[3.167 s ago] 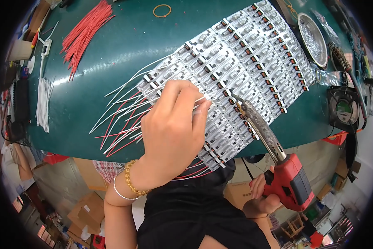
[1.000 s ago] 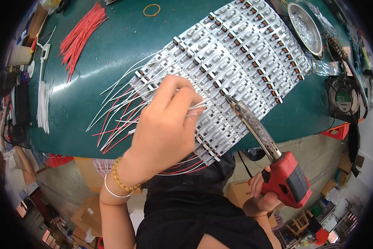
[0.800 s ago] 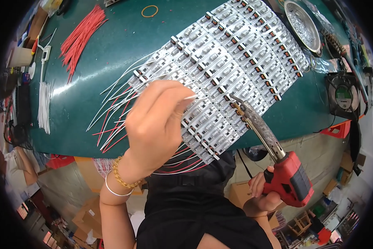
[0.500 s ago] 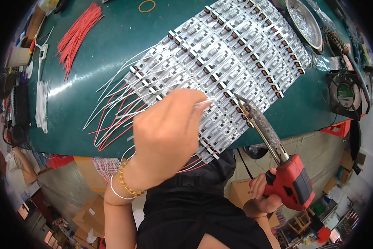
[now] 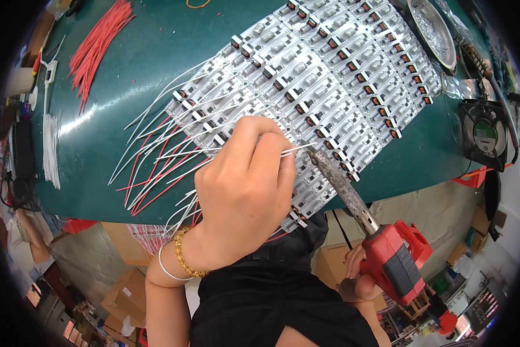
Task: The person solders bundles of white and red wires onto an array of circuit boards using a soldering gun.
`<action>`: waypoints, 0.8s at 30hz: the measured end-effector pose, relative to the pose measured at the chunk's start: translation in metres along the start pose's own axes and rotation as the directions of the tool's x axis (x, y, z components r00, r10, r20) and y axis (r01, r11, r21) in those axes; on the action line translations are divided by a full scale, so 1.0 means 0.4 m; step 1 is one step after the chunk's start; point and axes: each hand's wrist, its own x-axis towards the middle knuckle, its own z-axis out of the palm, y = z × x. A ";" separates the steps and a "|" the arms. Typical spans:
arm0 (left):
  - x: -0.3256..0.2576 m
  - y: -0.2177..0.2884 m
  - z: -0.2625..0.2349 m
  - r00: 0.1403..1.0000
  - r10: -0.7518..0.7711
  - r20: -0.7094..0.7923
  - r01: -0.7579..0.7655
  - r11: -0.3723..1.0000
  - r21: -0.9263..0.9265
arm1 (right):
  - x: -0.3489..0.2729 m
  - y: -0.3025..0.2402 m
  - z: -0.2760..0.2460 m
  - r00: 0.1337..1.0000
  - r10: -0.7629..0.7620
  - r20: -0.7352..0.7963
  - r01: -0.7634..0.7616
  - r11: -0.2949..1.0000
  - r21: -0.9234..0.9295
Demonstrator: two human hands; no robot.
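A panel of joined small circuit boards [image 5: 329,75] lies on the green table, silvery with rows of dark components. My left hand [image 5: 245,185] is above its near left part, thumb and fingers pinching white wires [image 5: 297,149] whose ends point right. Below the panel's near edge, my right hand [image 5: 358,274] grips a red and black soldering gun [image 5: 381,248]. Its darkened tip [image 5: 313,155] reaches up beside the wire ends; whether they touch cannot be made out. White and red wires [image 5: 150,168] trail off the panel's left side, partly hidden behind my left hand.
Cut red wires [image 5: 101,43] and a bundle of white wires [image 5: 50,150] lie at the left. A metal dish [image 5: 430,34] of small clear bits stands at the far right. Below it are a coiled iron holder [image 5: 472,58] and a black fan [image 5: 483,136].
The soldering gun has moved left, bringing its tip close to the wire ends. My left hand has turned slightly and shifted right, and the pinched wires now show more clearly.
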 end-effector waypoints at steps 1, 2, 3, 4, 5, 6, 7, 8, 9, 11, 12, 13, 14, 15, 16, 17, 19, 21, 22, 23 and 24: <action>0.001 0.004 -0.003 1.000 -0.002 0.000 0.002 1.000 -0.001 | 0.000 0.001 -0.001 0.992 -0.128 -0.001 0.127 0.985 -0.118; 0.004 0.011 -0.010 0.998 -0.046 0.030 0.046 0.999 -0.017 | 0.001 -0.002 -0.008 0.992 -0.127 0.000 0.126 0.985 -0.119; 0.006 0.014 -0.013 0.994 -0.089 0.061 0.091 0.995 -0.031 | 0.003 -0.008 -0.020 0.997 -0.031 0.065 0.033 0.999 -0.042; 0.006 0.016 -0.012 0.994 -0.089 0.060 0.091 0.995 -0.033 | 0.002 -0.012 -0.027 0.989 0.060 0.135 -0.065 0.997 0.029; 0.006 0.017 -0.010 0.995 -0.084 0.059 0.086 0.996 -0.030 | -0.001 -0.013 -0.020 0.989 0.060 0.133 -0.064 0.998 0.028; 0.007 0.018 -0.008 0.995 -0.078 0.058 0.080 0.996 -0.028 | -0.006 -0.014 -0.007 0.996 0.069 0.056 -0.075 0.992 0.106; 0.004 0.013 -0.006 0.995 -0.078 0.056 0.080 0.996 -0.026 | -0.008 -0.014 0.002 0.997 0.082 -0.017 -0.077 0.980 0.185; 0.000 0.005 -0.001 0.999 -0.035 0.023 0.035 0.999 -0.003 | 0.001 -0.019 0.003 0.997 0.079 -0.016 -0.075 0.980 0.187; -0.003 0.000 0.002 1.000 0.010 -0.008 -0.009 1.000 0.021 | 0.017 -0.028 0.003 0.994 0.102 0.037 -0.108 0.962 0.251; -0.002 -0.003 0.003 1.000 0.019 -0.005 -0.019 1.000 0.012 | 0.024 -0.029 0.008 0.989 0.119 0.085 -0.140 0.940 0.311; -0.001 -0.003 0.002 1.000 0.027 0.000 -0.027 1.000 0.004 | 0.020 -0.015 0.015 0.997 0.027 0.073 -0.050 0.938 0.343; 0.003 0.000 0.000 1.000 0.031 -0.002 -0.031 1.000 0.005 | 0.018 -0.007 0.019 0.996 -0.067 0.057 0.041 0.926 0.375; 0.008 0.004 -0.002 1.000 0.021 -0.019 -0.022 0.999 -0.029 | 0.019 -0.008 0.020 0.996 -0.071 0.055 0.045 0.925 0.377; 0.011 0.006 -0.003 0.999 0.011 -0.035 -0.013 0.998 -0.063 | 0.022 -0.009 0.022 0.996 -0.068 0.052 0.044 0.925 0.377; 0.007 0.001 -0.006 0.999 0.015 -0.035 -0.017 0.998 -0.061 | 0.023 -0.010 0.023 0.997 -0.065 0.050 0.041 0.924 0.380; 0.000 -0.012 -0.010 0.998 0.051 -0.037 -0.055 0.993 -0.100 | 0.025 -0.011 0.021 0.997 -0.067 0.048 0.044 0.923 0.383; -0.004 -0.021 -0.018 0.995 0.090 -0.039 -0.095 0.986 -0.138 | 0.029 -0.017 0.016 0.994 -0.059 0.087 0.017 0.906 0.422; 0.000 -0.021 -0.026 0.941 0.224 -0.253 -0.230 0.973 0.004 | 0.022 -0.031 0.026 0.998 -0.044 0.037 0.025 0.911 0.412; -0.011 -0.021 -0.038 0.946 0.229 -0.231 -0.235 0.972 0.001 | 0.019 -0.037 0.031 0.999 -0.033 -0.006 0.033 0.913 0.408; -0.014 -0.009 -0.038 0.945 0.230 -0.231 -0.236 0.972 0.001 | 0.018 -0.042 0.032 0.999 -0.033 -0.008 0.034 0.912 0.408; -0.014 0.009 -0.033 0.974 0.158 -0.164 -0.163 0.986 -0.019 | 0.017 -0.047 0.032 1.000 -0.029 0.000 0.026 0.910 0.414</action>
